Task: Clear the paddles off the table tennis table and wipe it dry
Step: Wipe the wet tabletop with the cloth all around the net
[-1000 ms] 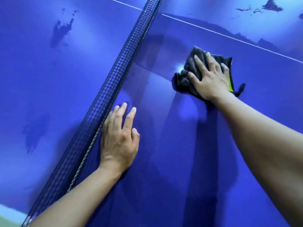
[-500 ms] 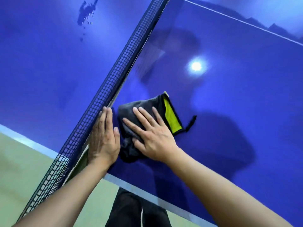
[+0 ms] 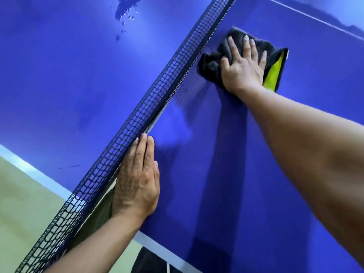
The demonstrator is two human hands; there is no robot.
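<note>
The blue table tennis table (image 3: 256,174) fills the view. My right hand (image 3: 243,67) presses flat on a dark grey cloth (image 3: 211,62) with a yellow-green side, close beside the net on the near half. My left hand (image 3: 137,180) lies flat on the table near its front edge, fingers together, its side against the net (image 3: 157,95). No paddles are in view.
A patch of water drops (image 3: 126,8) lies on the far half beyond the net. A white line (image 3: 315,18) crosses the top right. The table's white front edge (image 3: 157,247) borders green floor (image 3: 19,203) at lower left.
My right hand has pushed the cloth away from me along the net, from beside the left hand to arm's length. The left hand stays flat by the net.
</note>
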